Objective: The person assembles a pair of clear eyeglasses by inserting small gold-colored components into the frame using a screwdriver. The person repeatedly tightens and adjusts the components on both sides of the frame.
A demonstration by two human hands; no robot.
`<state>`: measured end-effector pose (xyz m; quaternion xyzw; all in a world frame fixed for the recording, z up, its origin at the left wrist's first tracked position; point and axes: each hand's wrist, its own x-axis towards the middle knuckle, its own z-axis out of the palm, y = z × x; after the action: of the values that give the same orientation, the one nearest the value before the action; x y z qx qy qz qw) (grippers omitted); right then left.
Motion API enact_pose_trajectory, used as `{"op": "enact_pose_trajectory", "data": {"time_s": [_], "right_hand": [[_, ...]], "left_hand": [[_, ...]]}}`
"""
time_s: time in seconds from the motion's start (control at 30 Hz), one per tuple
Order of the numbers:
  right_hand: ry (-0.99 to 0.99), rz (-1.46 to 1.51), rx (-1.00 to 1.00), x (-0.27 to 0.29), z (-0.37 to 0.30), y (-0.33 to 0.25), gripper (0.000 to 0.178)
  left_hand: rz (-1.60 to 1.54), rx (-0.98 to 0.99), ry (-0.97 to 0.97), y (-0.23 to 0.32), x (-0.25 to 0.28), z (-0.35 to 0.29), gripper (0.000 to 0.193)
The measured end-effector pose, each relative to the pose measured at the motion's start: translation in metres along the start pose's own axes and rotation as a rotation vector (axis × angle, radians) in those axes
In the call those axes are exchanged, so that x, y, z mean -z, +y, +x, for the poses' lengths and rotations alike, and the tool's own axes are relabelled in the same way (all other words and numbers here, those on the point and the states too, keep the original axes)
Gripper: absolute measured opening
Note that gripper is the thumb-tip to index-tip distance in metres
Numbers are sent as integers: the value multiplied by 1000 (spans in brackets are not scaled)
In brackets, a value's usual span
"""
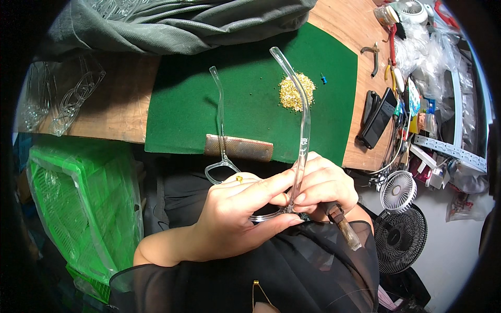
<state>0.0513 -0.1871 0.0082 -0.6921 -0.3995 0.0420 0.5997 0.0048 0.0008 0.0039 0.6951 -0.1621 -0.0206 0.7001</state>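
Observation:
A clear plastic eyeglass frame (304, 117) is tilted up in front of my chest, with both temples pointing away from me. My left hand (242, 201) is closed around its front, thumb and fingers near the right-hand hinge. My right hand (326, 185) is closed too, its fingertips pinched at that same hinge. A hand tool with a worn brown handle (345, 228) sticks out below the right palm; its working end is hidden. Whether a small part sits between the right fingertips cannot be made out. Beyond the hands, a heap of tiny gold-coloured parts (296, 94) lies on a green mat (177, 115).
A brown textured block (245, 148) sits at the mat's near edge, and a blue push pin (323, 79) beside the heap. Phone (378, 119) and pliers (371, 58) lie right. Bagged clear frames (73, 99), grey cloth (177, 31), green crate (78, 203) and fans (398, 192) surround the bench.

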Motion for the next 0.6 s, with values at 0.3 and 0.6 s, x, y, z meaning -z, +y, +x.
{"op": "enact_pose_trajectory", "data": {"time_s": [0.3,0.6], "right_hand": [[-1,62,-56,0,2,-1,16],[-36,77,-55,1,1,-2,18]], "left_hand": [[-18,11,9,0,0,1,59],[-58,44,-8,-1,1,-1,58]]}}
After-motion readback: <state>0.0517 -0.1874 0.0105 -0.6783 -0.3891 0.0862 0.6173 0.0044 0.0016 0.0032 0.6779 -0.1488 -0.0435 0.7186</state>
